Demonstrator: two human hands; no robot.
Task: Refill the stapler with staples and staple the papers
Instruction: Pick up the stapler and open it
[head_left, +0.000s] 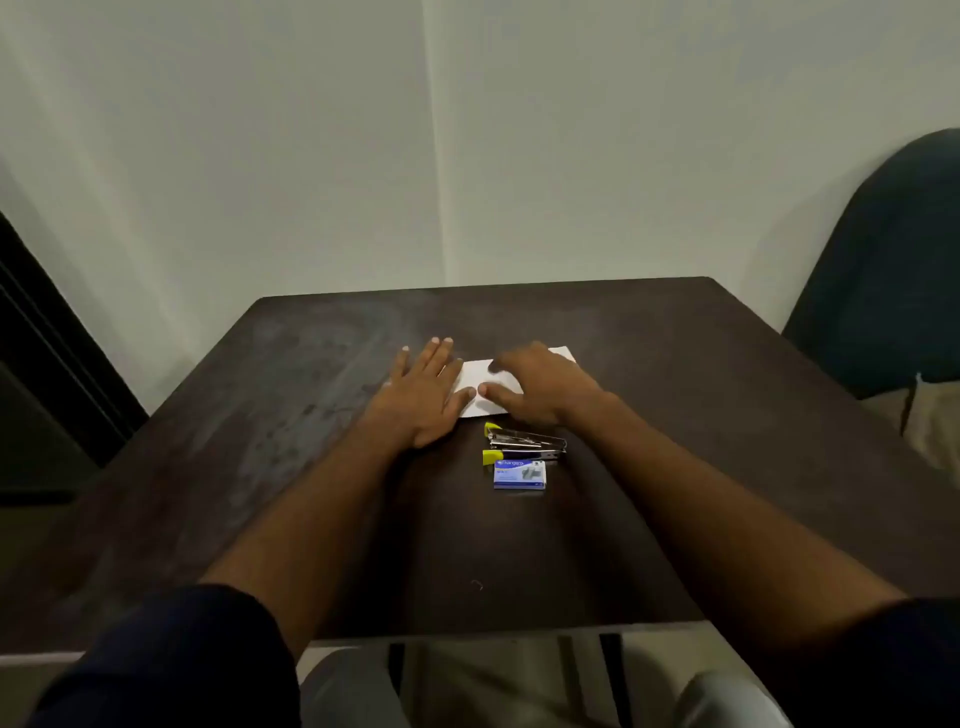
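Stapler (524, 443) lies on its side on the dark table (675, 364), swung open, the yellow-tipped top and base splayed apart so the metal channel shows; that looks like readiness for loading rather than for stapling. Touching its near side sits the small blue box of staples (519, 475), seemingly closed, kept within easy reach. Just beyond the stapler are the white papers (485, 387), and both hands are on them. The left hand (427, 397) lies flat, fingers (439, 356) stretched out and slightly spread, gripping nothing, pressing the sheets' left edge down. The right hand (540, 387) arches over the right part, fingers curled with the tips on the paper, thumb reaching toward the other thumb; it holds nothing either, as far as I can tell. My guess is the sheets are being squared up and pinned in place so they stay aligned, with the refill not yet done
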